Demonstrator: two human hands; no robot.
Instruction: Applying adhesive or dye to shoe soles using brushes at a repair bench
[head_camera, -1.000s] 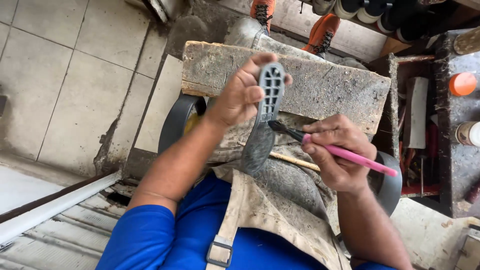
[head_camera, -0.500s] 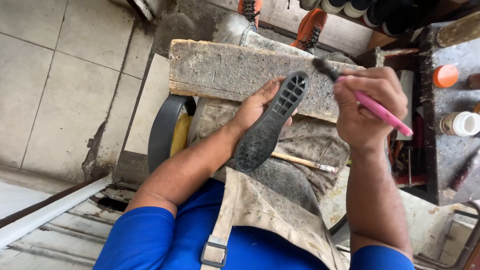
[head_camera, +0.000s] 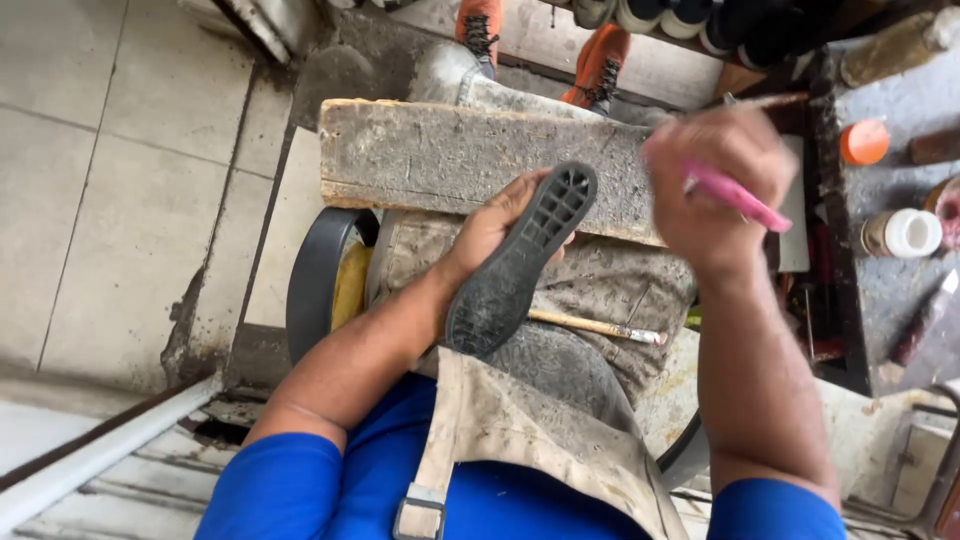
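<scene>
My left hand (head_camera: 492, 232) holds a black rubber shoe sole (head_camera: 520, 262), tread side up, over my lap and in front of a worn wooden board (head_camera: 440, 150). Raised to the right and blurred by motion, my right hand (head_camera: 715, 180) is closed around a pink-handled brush (head_camera: 738, 198), apart from the sole. A thin wooden-handled brush (head_camera: 598, 326) lies across my dirty apron (head_camera: 620, 290) just below the sole.
At the right stands a cluttered bench with an orange-capped jar (head_camera: 864, 142) and a white-capped jar (head_camera: 902, 233). Orange shoes (head_camera: 598, 62) sit beyond the board. A black and yellow round rim (head_camera: 320, 275) shows at my left, beside a tiled floor (head_camera: 110, 160).
My right hand has lifted the pink brush up and right, away from the sole. The sole in my left hand has tilted from upright to lying flatter, tread facing up.
</scene>
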